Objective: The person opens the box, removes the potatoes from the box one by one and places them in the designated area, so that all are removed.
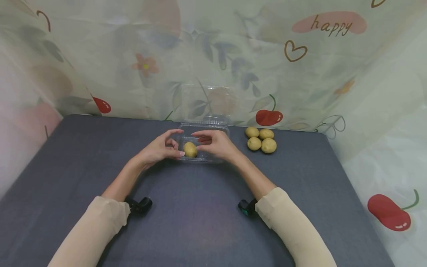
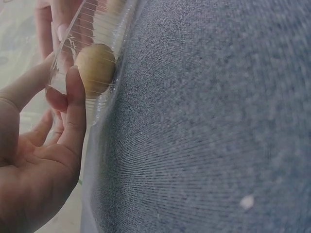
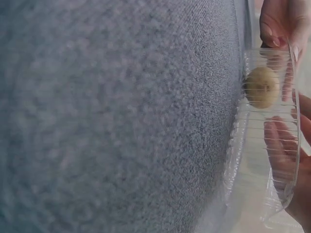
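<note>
A clear hinged plastic box (image 1: 208, 161) stands at the back of the table, its lid (image 1: 207, 102) raised behind it. One potato (image 1: 190, 150) lies inside, in the front left part; both wrist views show this potato (image 2: 96, 70) (image 3: 262, 87) through the ribbed wall. My left hand (image 1: 162, 148) holds the box's left side, thumb at the front corner and index finger farther back. Over the inside of the box is my right hand (image 1: 217, 144), thumb and fingers apart, just right of the potato. Nothing shows between its fingers.
Several more potatoes (image 1: 261, 140) lie grouped on the table to the right of the box. Close behind the table's back edge hangs a patterned cloth (image 1: 213, 55). The dark grey table (image 1: 200, 218) stretches out in front.
</note>
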A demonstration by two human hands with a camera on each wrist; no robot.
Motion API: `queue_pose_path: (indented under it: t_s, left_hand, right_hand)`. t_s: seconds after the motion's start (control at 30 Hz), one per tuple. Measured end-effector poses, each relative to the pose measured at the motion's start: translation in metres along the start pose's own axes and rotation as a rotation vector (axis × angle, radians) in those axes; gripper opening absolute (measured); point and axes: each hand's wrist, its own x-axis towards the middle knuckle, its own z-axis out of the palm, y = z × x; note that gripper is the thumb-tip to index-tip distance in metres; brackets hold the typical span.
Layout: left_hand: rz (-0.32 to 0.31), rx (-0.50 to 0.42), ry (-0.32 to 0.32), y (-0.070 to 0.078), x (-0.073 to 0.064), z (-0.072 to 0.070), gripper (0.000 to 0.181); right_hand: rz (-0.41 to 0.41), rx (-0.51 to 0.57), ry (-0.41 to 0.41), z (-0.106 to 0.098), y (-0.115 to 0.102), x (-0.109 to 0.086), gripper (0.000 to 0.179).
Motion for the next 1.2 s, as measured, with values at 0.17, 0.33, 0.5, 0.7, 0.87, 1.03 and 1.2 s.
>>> queue_pose_path:
  t_s: [0.17,0.33,0.5,0.7,0.87,1.03,1.2]
  left_hand:
    - [0.003,-0.012,-0.015,0.0,0.001,0.002,0.084]
    - [0.014,-0.007,-0.03,0.003,0.002,0.002,0.084]
    - [0.015,0.002,-0.026,0.005,0.002,0.002,0.082]
    - [0.006,-0.008,-0.016,0.002,0.001,0.002,0.084]
    - [0.0,-0.015,-0.006,0.0,0.0,0.001,0.084]
    - [-0.015,-0.032,0.008,0.003,0.0,0.002,0.084]
    - [-0.034,-0.032,0.014,0.004,-0.001,0.004,0.085]
  right_hand:
    - [0.033,-0.04,-0.043,0.003,0.003,0.005,0.048]
    - [0.052,-0.074,-0.094,0.007,0.005,0.009,0.052]
    - [0.056,-0.122,-0.133,0.009,0.006,0.013,0.055]
    - [0.053,-0.211,-0.17,0.012,0.005,0.015,0.057]
    - [0.039,-0.247,-0.185,0.015,0.004,0.017,0.057]
    - [0.026,-0.275,-0.16,0.016,0.004,0.016,0.056]
    - [0.017,-0.28,-0.152,0.017,0.004,0.014,0.056]
